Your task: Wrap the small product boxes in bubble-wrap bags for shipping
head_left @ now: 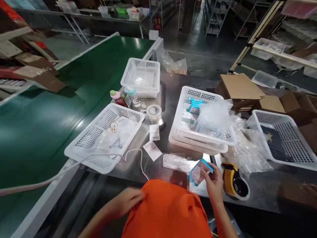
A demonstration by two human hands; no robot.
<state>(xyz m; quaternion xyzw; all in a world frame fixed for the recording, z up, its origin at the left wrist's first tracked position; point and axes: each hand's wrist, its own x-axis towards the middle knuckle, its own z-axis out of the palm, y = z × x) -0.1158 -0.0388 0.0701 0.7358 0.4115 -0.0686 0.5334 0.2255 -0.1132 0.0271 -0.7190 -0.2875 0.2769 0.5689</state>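
My right hand [214,181] grips a small flat box [200,172] with blue edges and a pale printed face, thumb on the face and fingers at its right edge. Just left of it lies a roll of bubble wrap [174,162]. A yellow and black tape dispenser [235,181] rests right of that hand. My left hand [127,200] hangs by the orange shirt [163,208], fingers stretched out and slightly blurred, holding nothing visible. Ahead of the hands, stacked white baskets [174,134] contain blue boxes [195,104] and clear bubble packaging [215,114].
At left, a white basket [84,140] with bagged goods overlaps the green conveyor [99,69]. Paper slips [152,150], a tape roll [154,114] and baby bottles [131,92] sit mid-table. A white cable [61,173] crosses left. Flattened cartons [240,86] and another basket [294,138] stand right.
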